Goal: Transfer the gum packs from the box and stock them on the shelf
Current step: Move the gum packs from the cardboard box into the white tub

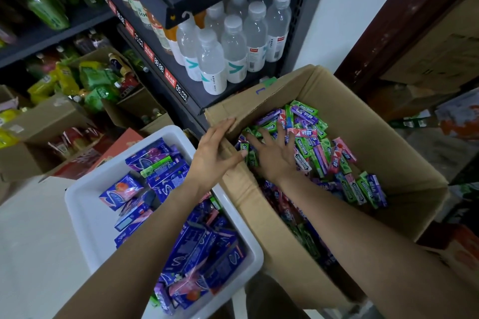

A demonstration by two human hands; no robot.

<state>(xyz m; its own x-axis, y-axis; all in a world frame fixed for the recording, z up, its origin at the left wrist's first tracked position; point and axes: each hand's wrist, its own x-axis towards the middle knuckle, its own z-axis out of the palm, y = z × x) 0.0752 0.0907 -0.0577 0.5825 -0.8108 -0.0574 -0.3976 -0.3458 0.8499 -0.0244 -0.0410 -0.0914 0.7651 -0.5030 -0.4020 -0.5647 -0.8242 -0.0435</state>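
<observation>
Inside the cardboard box [388, 137], the right hand [274, 155] lay palm down on the loose gum packs [321, 152], fingers spread and straight, pressing on the pile without closing round any pack. Whether a pack was trapped under the palm could not be told. The left hand [215, 147] rested on the box's near-left flap [233, 163], fingers extended along the cardboard edge and thumb reaching toward the right hand; its grip was likewise open, holding nothing.

The gum packs, green, purple and pink sticks, lay heaped in the bottom of the box, mostly toward its left and middle, with bare cardboard showing along the right wall. The raised flap stood between the two hands and partly screened the packs nearest the left wall.

Just left of the box stood a white plastic bin [83, 204] filled with larger blue and purple cartons [186, 248], one green gum pack lying among them near the top. The left forearm crossed above this bin. Beyond the box, a dark shelf [197, 101] carried clear water bottles [228, 46] behind a strip of red price tags [169, 77]. Further left, open cartons of yellow and green snack bags [77, 80] sat on the floor.

Both forearms extended forward from the lower edge of the view, converging toward the box's left corner.
</observation>
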